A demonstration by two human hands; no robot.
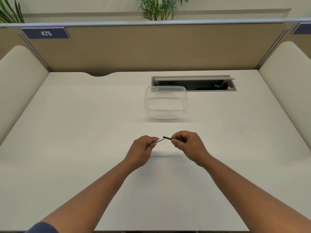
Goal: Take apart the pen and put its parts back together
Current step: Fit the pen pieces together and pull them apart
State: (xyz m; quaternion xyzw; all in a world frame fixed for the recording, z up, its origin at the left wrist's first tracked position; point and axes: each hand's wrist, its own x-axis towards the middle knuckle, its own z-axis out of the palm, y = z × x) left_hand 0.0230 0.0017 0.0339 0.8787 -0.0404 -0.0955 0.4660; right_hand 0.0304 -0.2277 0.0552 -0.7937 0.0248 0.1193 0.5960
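Both hands are raised a little above the white desk (84, 132), near its middle. My left hand (143, 149) pinches a white pen part (160, 140) whose free end points right. My right hand (188, 145) pinches a dark pen part (167, 138) whose free end points left. The two free ends face each other with a small gap between them. Most of each part is hidden inside the fingers.
A clear plastic container (165, 104) stands on the desk behind the hands. Farther back right is an open cable tray (193, 83) set into the desk. Beige partition walls (151, 47) enclose the desk on three sides.
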